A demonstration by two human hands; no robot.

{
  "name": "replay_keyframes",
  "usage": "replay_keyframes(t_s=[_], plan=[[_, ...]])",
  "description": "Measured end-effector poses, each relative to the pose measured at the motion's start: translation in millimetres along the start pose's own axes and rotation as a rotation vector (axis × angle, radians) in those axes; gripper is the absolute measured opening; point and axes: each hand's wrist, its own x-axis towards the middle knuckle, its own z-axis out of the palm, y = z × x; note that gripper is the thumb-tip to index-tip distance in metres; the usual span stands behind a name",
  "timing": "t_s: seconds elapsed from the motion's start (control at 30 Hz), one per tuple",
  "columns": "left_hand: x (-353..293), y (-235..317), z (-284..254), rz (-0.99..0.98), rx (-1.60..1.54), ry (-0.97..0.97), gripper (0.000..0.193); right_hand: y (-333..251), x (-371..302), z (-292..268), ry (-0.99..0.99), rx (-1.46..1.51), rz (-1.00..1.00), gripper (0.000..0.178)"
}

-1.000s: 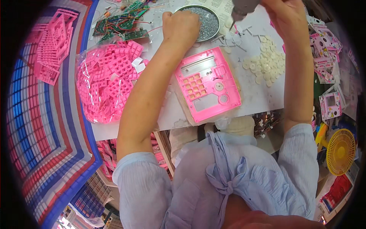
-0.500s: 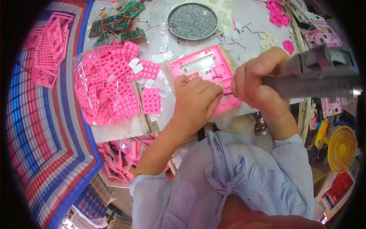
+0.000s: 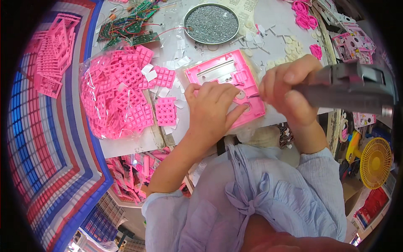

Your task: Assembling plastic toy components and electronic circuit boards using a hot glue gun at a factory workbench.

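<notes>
A pink plastic toy casing (image 3: 252, 84) lies open-side up in the middle of the table, with a metal strip, small fittings and a round part inside it. My left hand (image 3: 211, 107) rests on its near left part, thumb and forefinger spread apart with the round part between them. At the casing's right edge, my right hand (image 3: 291, 86) is wrapped round a dark grey electric screwdriver (image 3: 344, 88). The tool's body extends to the right, and its thin bit points left toward the casing. Blur and my fingers hide exactly where the tip is.
A round tin of small screws (image 3: 212, 23) stands beyond the casing. To the left are a clear bag of pink keypads (image 3: 117, 92), a loose pink keypad (image 3: 166, 111) and wired green circuit boards (image 3: 130, 27). Cream discs (image 3: 292, 46) lie far right; a yellow fan (image 3: 376, 163) stands lower right.
My left thumb and forefinger have opened from a pinch near the bit, uncovering the round part. My right hand and the screwdriver have shifted slightly right.
</notes>
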Motion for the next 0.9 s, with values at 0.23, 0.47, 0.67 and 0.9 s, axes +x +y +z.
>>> replay_keyframes(t_s=[0.23, 0.47, 0.67, 0.9], plan=[[-6, -6, 8, 0.2, 0.162, -0.198, 0.03, -2, -2, -10, 0.047, 0.025, 0.022, 0.028], [-5, -5, 2, 0.197, 0.176, -0.26, 0.029, 9, -1, -6, -0.004, -0.207, 0.06, 0.025], [-5, -10, 0, 0.166, 0.078, -0.261, 0.03, 34, -12, -8, -0.069, -0.325, 0.132, 0.025], [-10, -11, 6, 0.164, 0.068, -0.15, 0.024, 34, -18, -14, -0.278, -0.595, 0.177, 0.019]])
